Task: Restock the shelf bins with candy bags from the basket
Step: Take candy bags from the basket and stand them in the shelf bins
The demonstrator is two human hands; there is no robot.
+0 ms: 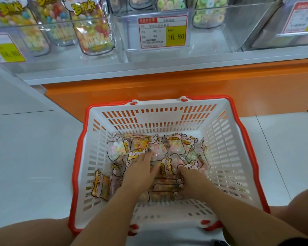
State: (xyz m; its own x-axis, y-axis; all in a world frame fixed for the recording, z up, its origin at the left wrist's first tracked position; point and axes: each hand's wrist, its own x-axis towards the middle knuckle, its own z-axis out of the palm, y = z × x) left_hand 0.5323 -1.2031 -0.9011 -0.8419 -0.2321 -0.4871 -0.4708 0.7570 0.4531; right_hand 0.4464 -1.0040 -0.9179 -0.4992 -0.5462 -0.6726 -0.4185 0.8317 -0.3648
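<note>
A white basket with a red rim [226,139] stands on the floor in front of me, with several clear candy bags [174,144] of pastel rings and cartoon labels piled in its bottom. My left hand [142,172] lies on the pile with its fingers stretched forward over a bag. My right hand [191,180] is beside it, its fingers curled down into the pile around a candy bag [164,167]. Above, a clear shelf bin [212,41] with a 16.80 price tag [163,31] holds ring-candy bags [171,3] at its back.
A left bin [48,27] holds upright bags of coloured ball candy [92,29]. Another clear bin [277,38] with a tag sits at the right. An orange shelf base [238,86] stands behind the basket on pale floor tiles. My knees flank the basket.
</note>
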